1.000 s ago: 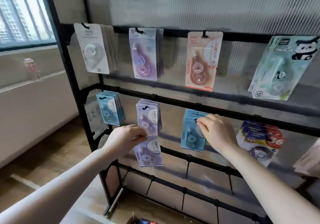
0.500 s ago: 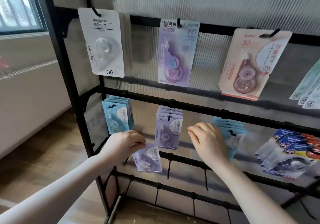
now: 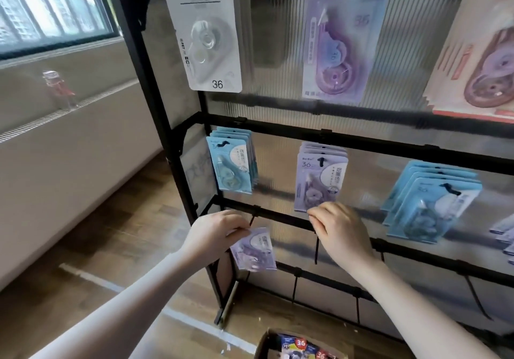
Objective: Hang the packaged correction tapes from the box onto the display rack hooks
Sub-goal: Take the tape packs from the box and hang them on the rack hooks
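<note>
One purple pack (image 3: 254,250) pinched, left hand (image 3: 214,233); right hand (image 3: 338,229) curled.

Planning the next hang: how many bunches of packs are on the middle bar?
3 fully in view: blue bunch at left, purple bunch above the right hand, blue bunch at right. Another may be cut off at the right edge.

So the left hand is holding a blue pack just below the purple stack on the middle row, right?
Not quite: the pack pinched in the left hand is purple, not blue, as the head view shows. It does sit just below the purple stack on the middle row.
</note>
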{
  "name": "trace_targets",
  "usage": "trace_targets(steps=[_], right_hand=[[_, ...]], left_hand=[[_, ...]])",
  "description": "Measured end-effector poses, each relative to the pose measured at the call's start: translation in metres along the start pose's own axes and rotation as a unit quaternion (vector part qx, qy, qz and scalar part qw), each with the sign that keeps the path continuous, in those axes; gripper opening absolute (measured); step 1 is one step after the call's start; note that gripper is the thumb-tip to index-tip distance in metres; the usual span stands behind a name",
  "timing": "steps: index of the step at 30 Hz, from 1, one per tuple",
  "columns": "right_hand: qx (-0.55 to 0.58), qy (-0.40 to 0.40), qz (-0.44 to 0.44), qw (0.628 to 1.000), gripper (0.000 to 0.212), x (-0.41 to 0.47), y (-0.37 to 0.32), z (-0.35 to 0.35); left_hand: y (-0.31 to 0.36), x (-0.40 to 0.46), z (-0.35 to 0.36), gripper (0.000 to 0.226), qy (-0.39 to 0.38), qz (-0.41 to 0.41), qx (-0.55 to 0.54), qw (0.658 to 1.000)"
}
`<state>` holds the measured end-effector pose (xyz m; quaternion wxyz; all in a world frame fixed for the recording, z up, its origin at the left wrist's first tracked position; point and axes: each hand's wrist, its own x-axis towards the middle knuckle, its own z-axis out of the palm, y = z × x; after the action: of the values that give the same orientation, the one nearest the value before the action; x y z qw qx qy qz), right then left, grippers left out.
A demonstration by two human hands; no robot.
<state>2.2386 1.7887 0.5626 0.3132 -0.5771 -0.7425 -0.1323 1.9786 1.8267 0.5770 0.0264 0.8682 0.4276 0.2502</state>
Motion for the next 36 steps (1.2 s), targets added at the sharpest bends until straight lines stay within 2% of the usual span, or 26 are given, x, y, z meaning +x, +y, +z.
trace_targets(steps=[4,7,14,18,22,25,30,33,36], right_hand=[[0.014,-0.011,-0.016,1.000,0.015,-0.008,-0.026,0.023],[-0.001,-0.010,-0.014,1.000,0.007,-0.002,-0.035,0.038],[-0.035,-0.052,0.039,0.997,0.003,-0.004,-0.063,0.087],[-0.054,-0.072,0.063,0.994,0.016,-0.009,-0.073,0.106],[-0.065,-0.064,0.082,0.992,0.009,-0.014,-0.071,0.121],[-0.065,-0.066,0.108,0.990,0.015,-0.017,-0.066,0.135],[-0.065,-0.062,0.110,0.990,0.011,-0.028,-0.053,0.158],[-0.053,-0.065,0.124,0.989,0.011,-0.037,-0.048,0.166],[-0.051,-0.066,0.133,0.988,0.022,-0.042,-0.044,0.171]], left_hand=[[-0.023,-0.022,0.004,0.021,-0.044,-0.018,0.001,0.999],[-0.043,-0.020,0.008,0.027,-0.033,-0.018,-0.005,0.999],[-0.098,-0.022,0.041,0.017,-0.060,0.016,-0.057,0.996],[-0.120,-0.025,0.065,0.012,-0.067,0.011,-0.075,0.995],[-0.128,-0.022,0.092,0.004,-0.069,0.037,-0.089,0.993],[-0.132,-0.017,0.114,0.009,-0.064,0.037,-0.112,0.991],[-0.136,-0.015,0.147,0.028,-0.058,0.032,-0.143,0.988],[-0.139,-0.014,0.158,0.029,-0.065,0.040,-0.147,0.986],[-0.141,-0.011,0.164,0.028,-0.065,0.062,-0.144,0.985]])
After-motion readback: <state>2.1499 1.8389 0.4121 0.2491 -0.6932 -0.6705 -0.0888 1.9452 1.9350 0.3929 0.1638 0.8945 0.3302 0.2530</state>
